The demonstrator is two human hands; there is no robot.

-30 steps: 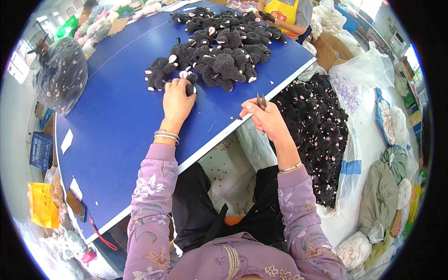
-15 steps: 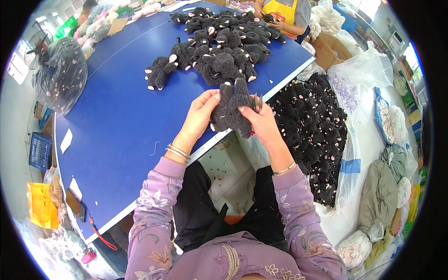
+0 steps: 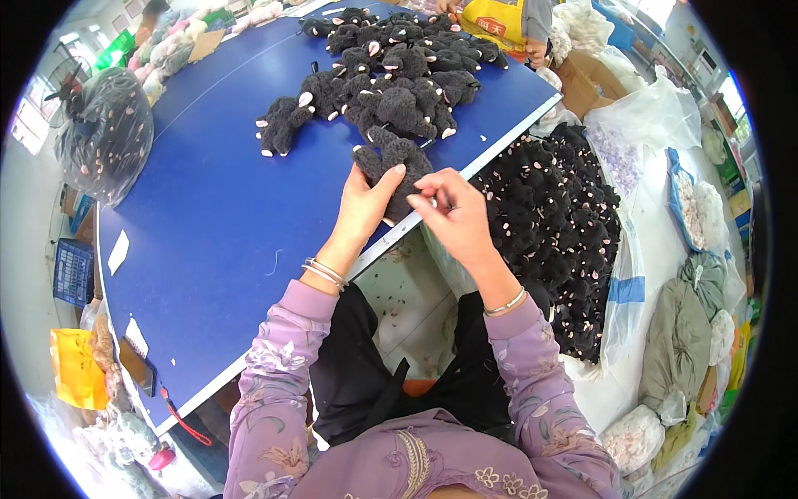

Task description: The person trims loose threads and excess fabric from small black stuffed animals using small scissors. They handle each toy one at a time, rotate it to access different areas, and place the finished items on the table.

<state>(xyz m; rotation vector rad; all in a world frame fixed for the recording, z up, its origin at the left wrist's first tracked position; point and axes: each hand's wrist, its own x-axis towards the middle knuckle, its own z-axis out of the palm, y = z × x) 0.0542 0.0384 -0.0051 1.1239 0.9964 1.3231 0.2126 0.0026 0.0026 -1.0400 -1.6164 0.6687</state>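
My left hand [image 3: 370, 204] is closed around a small black plush toy [image 3: 399, 158], thumb on top, at the table's near right edge. The toy's limbs point away from me, and its lower part hangs by the edge. At the toy's right side is my right hand [image 3: 457, 212], its fingers curled and pinched together; whatever lies between them is too small or hidden to make out. Just beyond, a pile of similar black plush toys [image 3: 403, 108] with pale paw tips covers the far part of the blue table [image 3: 216, 224]. One toy [image 3: 283, 125] lies at the pile's left.
Right of the table stands a large open plastic bag of black plush pieces [image 3: 549, 241]. A filled clear bag [image 3: 108, 133] sits at the left edge. A phone with a red strap [image 3: 137, 366] lies near left. Across the table is a person in a yellow apron [image 3: 495, 21].
My right hand has let go of the toy's body and pulled slightly right, fingers curled. The toy has turned and tilted lower in my left hand. The person opposite has shifted their arms.
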